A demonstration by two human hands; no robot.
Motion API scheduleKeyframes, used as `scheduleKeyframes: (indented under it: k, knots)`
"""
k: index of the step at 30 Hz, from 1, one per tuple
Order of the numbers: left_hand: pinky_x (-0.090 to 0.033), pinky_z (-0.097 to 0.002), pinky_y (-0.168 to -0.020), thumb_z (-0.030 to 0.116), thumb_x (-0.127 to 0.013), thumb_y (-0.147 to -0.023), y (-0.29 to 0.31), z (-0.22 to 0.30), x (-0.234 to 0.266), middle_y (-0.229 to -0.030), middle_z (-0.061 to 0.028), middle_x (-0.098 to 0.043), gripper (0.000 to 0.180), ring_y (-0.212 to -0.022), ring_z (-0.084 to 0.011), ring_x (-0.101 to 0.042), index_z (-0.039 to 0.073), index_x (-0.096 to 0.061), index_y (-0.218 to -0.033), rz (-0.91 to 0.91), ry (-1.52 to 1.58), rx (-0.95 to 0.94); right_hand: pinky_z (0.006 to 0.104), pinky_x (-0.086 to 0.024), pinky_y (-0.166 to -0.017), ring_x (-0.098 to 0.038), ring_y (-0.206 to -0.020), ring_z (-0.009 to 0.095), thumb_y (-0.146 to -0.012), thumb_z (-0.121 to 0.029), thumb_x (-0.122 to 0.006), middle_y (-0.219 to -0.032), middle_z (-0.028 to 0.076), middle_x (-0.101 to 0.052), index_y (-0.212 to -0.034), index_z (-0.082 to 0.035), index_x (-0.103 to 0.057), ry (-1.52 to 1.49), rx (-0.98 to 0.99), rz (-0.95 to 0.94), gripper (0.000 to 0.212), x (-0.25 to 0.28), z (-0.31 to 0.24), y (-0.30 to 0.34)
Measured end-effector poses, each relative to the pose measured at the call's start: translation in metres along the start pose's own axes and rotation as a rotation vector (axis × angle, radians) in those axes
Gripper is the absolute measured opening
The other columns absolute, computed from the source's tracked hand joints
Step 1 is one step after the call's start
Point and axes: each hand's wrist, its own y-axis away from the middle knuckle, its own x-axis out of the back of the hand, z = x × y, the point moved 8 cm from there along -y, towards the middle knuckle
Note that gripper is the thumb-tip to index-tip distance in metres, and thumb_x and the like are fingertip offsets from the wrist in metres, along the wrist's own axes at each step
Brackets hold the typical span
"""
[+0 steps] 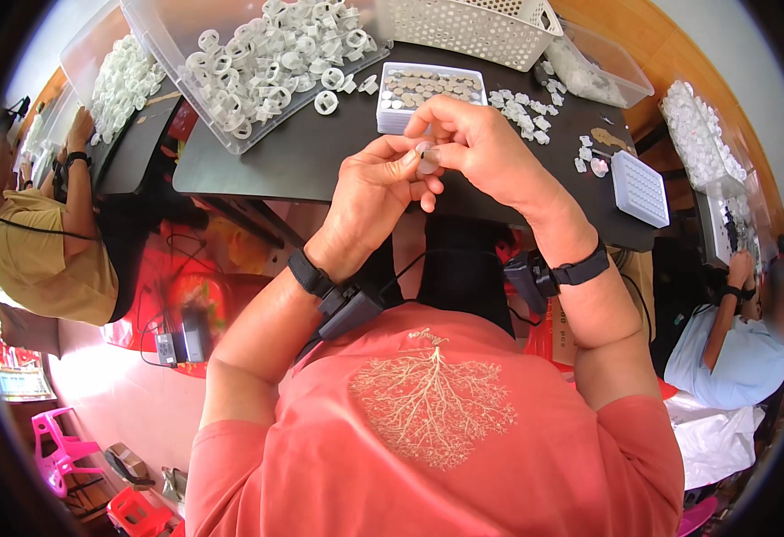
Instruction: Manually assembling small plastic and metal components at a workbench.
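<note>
Above the near edge of the dark table (257, 166), both hands meet at a small translucent plastic piece (427, 161). My left hand (367, 188) pinches it between thumb and fingers. From the other side, the thumb and index finger of my right hand (490, 152) close on the same piece. Fingers cover part of it, so its exact kind does not show. Just beyond the hands stands a white tray (394, 123) holding many small round silvery discs (436, 88). Small clear-white plastic parts (522, 112) lie scattered right of the tray.
A clear bin (154, 67) full of ring-shaped translucent parts (275, 63) stands far left. Behind the tray is a white perforated basket (472, 36); a clear container (629, 76) sits beside it. A white gridded tray (640, 190) lies right. People work at both sides.
</note>
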Motion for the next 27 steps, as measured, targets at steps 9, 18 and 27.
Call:
scheduleKeyframes:
  k: [9, 18, 27]
  knots:
    - [-0.054, -0.0350, -0.061, 0.015, -0.058, -0.101, 0.002, 0.000, -0.003, -0.098, -0.0170, -0.066, 0.027, -0.080, -0.0260, -0.067, -0.006, -0.058, -0.119, -0.047, -0.041, 0.006, 0.0254, -0.054, -0.063, -0.063, -0.064, 0.011, -0.091, 0.002, -0.066, -0.078, 0.004, -0.064, -0.105, 0.003, -0.062, -0.380, -0.069, 0.045, 0.014, 0.003, 0.017, 0.012]
    - [-0.054, -0.0370, -0.063, 0.016, -0.059, -0.101, 0.000, 0.000, -0.001, -0.101, -0.0175, -0.066, 0.030, -0.081, -0.0279, -0.067, -0.007, -0.057, -0.120, -0.028, -0.004, -0.023, 0.0257, -0.050, -0.056, -0.060, -0.057, 0.010, -0.090, 0.006, -0.060, -0.072, 0.006, -0.063, -0.090, 0.003, -0.061, -0.090, 0.052, 0.053, 0.004, -0.003, -0.003, 0.007]
    - [-0.054, -0.0367, -0.063, 0.018, -0.058, -0.102, 0.000, -0.003, 0.003, -0.104, -0.0175, -0.066, 0.031, -0.083, -0.0283, -0.067, -0.006, -0.056, -0.122, -0.053, 0.055, 0.009, 0.0256, -0.051, -0.055, -0.061, -0.061, 0.009, -0.093, 0.003, -0.060, -0.077, 0.005, -0.064, -0.098, 0.004, -0.062, -0.261, 0.070, 0.184, 0.006, -0.006, 0.017, 0.018]
